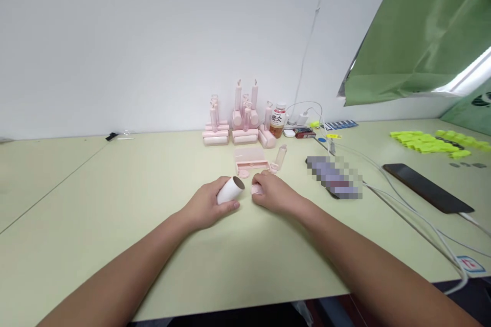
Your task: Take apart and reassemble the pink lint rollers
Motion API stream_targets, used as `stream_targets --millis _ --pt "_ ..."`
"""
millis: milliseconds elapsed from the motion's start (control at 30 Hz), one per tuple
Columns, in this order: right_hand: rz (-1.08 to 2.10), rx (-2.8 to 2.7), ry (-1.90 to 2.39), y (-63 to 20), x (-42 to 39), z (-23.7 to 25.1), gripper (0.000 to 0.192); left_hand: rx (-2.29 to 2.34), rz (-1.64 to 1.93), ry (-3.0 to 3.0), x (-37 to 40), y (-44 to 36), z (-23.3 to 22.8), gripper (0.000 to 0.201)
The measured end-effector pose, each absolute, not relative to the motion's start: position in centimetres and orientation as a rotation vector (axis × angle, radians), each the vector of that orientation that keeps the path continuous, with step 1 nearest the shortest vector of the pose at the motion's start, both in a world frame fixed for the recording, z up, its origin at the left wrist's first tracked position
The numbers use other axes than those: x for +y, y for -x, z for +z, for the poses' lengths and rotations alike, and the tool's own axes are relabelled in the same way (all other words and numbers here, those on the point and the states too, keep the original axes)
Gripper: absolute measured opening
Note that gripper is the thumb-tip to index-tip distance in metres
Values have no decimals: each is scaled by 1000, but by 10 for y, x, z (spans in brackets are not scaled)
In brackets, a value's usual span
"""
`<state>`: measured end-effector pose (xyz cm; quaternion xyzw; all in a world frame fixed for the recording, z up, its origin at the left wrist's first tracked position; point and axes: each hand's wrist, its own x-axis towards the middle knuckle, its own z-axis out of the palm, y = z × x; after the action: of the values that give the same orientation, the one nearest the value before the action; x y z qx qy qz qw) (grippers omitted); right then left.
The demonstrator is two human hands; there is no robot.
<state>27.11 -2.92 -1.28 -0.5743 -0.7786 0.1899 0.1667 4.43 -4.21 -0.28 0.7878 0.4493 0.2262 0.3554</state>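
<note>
A white roll [230,190] with a dark open end is gripped in the left hand [207,207], just below the middle of the frame; the fingers [229,206] are closed around it, and its open end is turned toward the right hand. The right hand [274,195] rests on the worktop [115,189] just beside it, with the fingers curled shut on a small pink piece [256,189], most of which is hidden. The two hands are near each other but are not seen to touch.

Just above the hands, a flat pink tray [251,158] lies on the worktop, with a small pink disc [243,173] at its lower edge and a clear tube [281,156] leaning to its right. Farther up, against the wall, a group of pink rollers [238,122] is stood in stacks, and a bottle [277,120] with a white label is placed at the right of the group.

At the right of centre a blurred patch [335,178] is seen. A dark phone [427,187] lies at the right, with white cables [414,219] running past it toward the lower right corner. Yellow-green pieces [429,142] are spread at the far right, and a green sheet [422,30] hangs in the upper right of the frame.
</note>
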Motion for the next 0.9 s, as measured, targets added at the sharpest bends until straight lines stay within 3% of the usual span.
stream_targets --millis 133,267,433,733,900 --pt "725 -2141 1553 -270 -31 -14 16 1166 544 -2093 -43 -45 2 42" --pt "1172 -1733 1413 -265 -32 -12 26 1172 454 -2174 -45 -46 3 33" --pt "1333 -1475 1307 -253 -40 -12 42 1230 466 -2214 -49 -51 1 36" --pt "994 -1798 1183 -248 -52 -25 50 1327 515 -2182 -54 -59 -5 40" --pt "973 -1783 1147 -248 -53 -28 50 1285 587 -2160 -54 -58 -5 39"
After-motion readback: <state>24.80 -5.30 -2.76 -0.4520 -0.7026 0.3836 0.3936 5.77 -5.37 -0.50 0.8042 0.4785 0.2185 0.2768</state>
